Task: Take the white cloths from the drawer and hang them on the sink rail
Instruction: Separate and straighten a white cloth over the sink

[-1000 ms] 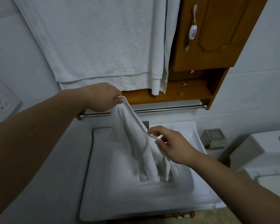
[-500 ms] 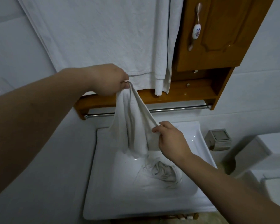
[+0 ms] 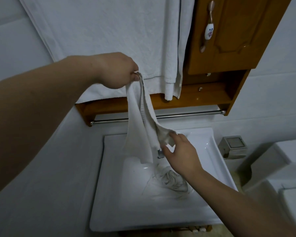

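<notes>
The rail [image 3: 186, 114] lies bare to the right of the held cloth [image 3: 140, 124], which hangs across its left part. The wooden shelf [image 3: 191, 101] sits just above it, the sink [image 3: 210, 151] below; a towel [image 3: 109, 40] hangs overhead.

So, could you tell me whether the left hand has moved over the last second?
Yes: the left hand rose from level with the rail to well above it.

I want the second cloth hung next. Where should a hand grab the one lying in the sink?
The crumpled cloth lies bunched in the sink basin. Come straight down from above and pinch its raised folds near the middle; probably no flat edge is free to slide fingers under.
</notes>
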